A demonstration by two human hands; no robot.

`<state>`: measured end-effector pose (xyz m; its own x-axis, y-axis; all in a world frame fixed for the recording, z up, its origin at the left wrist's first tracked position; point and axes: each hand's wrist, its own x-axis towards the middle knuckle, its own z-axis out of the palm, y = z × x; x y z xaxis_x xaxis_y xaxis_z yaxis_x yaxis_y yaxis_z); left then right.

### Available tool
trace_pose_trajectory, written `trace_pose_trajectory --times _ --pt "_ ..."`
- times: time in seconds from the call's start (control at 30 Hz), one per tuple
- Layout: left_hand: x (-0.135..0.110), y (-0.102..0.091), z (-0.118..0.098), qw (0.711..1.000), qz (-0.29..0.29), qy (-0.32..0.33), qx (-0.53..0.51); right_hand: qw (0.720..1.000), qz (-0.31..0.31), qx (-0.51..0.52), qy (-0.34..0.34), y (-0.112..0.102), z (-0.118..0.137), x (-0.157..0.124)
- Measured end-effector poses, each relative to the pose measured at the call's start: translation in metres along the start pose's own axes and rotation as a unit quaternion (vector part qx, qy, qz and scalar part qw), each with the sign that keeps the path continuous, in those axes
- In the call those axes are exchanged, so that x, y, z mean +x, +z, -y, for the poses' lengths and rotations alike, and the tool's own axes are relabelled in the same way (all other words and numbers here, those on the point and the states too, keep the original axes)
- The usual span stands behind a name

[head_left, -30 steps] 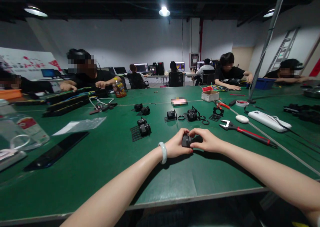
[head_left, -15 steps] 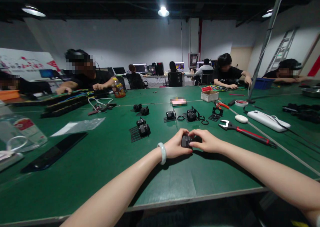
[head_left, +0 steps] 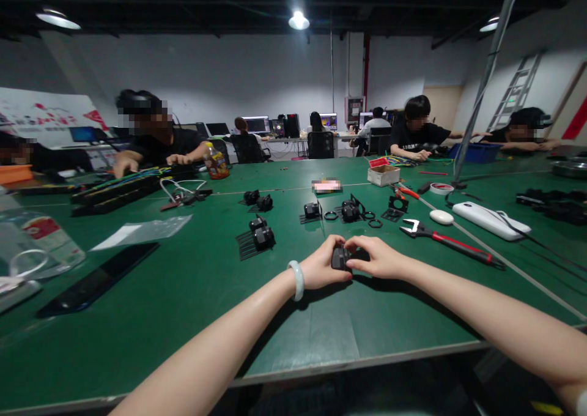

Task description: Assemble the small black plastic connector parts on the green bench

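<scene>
Both of my hands are closed round a small black plastic part (head_left: pixel 339 257), just above the green table (head_left: pixel 302 336). My left hand (head_left: pixel 321 265), with a pale bangle at the wrist, grips it from the left. From the right, my right hand (head_left: pixel 376 258) pinches the same part; some fingertips are hidden behind it. Beyond my hands stand similar black assemblies with slatted plates, one on the left (head_left: pixel 262 237) and another further right (head_left: pixel 351 210). Black rings (head_left: pixel 375 223) and a black square plate with a round hole (head_left: pixel 397 204) lie near them.
An adjustable wrench (head_left: pixel 454 243) lies to the right, with a white mouse-like object (head_left: pixel 441 218) and a white power bank (head_left: pixel 490 220) behind it. At left are a dark flat panel (head_left: pixel 98 279) and a plastic bottle (head_left: pixel 46 235). Co-workers sit across the table near a metal pole (head_left: pixel 487 79).
My hands keep the same grip on the black part. Across the table on the right, a co-worker's arm has moved over the blue bin. The view has shifted very slightly.
</scene>
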<state>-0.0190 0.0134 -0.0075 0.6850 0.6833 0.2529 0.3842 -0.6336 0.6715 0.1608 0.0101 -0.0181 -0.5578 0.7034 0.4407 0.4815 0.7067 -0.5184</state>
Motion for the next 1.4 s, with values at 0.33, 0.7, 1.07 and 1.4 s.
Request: trace_pose_trajectory --times 0.33,0.7,1.07,1.4 --pt "-0.0001 -0.0003 -0.0001 1.000 0.001 -0.002 0.006 1.000 -0.004 -0.006 -0.016 -0.0020 0.0032 0.0004" --pt "-0.0006 0.0001 0.0032 1.000 0.000 -0.011 0.015 0.999 -0.034 -0.002 -0.032 -0.0076 0.0023 -0.0011" --pt "0.0006 0.0011 0.0062 1.000 -0.005 0.016 0.022 0.998 -0.039 -0.005 -0.052 0.0002 0.0069 -0.0005" --pt "0.0013 0.0021 0.0093 1.000 -0.005 0.018 0.014 0.998 -0.039 -0.003 -0.049 0.0009 0.0065 -0.0007"
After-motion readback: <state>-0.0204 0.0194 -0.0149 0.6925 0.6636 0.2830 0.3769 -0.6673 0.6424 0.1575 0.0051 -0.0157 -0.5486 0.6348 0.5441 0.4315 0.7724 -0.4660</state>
